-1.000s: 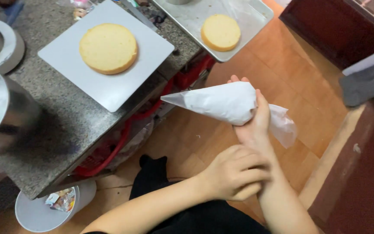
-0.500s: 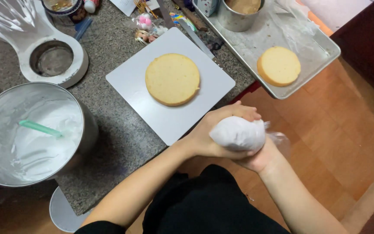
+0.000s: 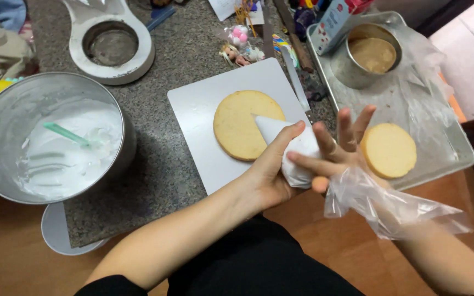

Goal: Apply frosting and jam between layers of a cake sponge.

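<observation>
Head view, looking down at a speckled stone counter (image 3: 182, 52). The left hand (image 3: 272, 170) wraps its fingers and thumb around the white, cream-filled piping bag (image 3: 294, 153), whose pointed tip lies over the round sponge layer (image 3: 245, 123) on the white square board (image 3: 204, 118) at centre. The right hand (image 3: 338, 151), at 3 o'clock of the bag, has its fingers spread and touches the bag's bulb with its fingertips; the clear loose tail of the bag trails across its wrist toward 4 o'clock. A second sponge layer (image 3: 389, 149) lies on the metal tray (image 3: 445, 164) at 3 o'clock, with a round cake tin (image 3: 368, 55) at 1 o'clock. A steel mixing bowl (image 3: 6, 115) of white cream, holding a green-handled spatula (image 3: 64, 133), stands at 9 o'clock.
</observation>
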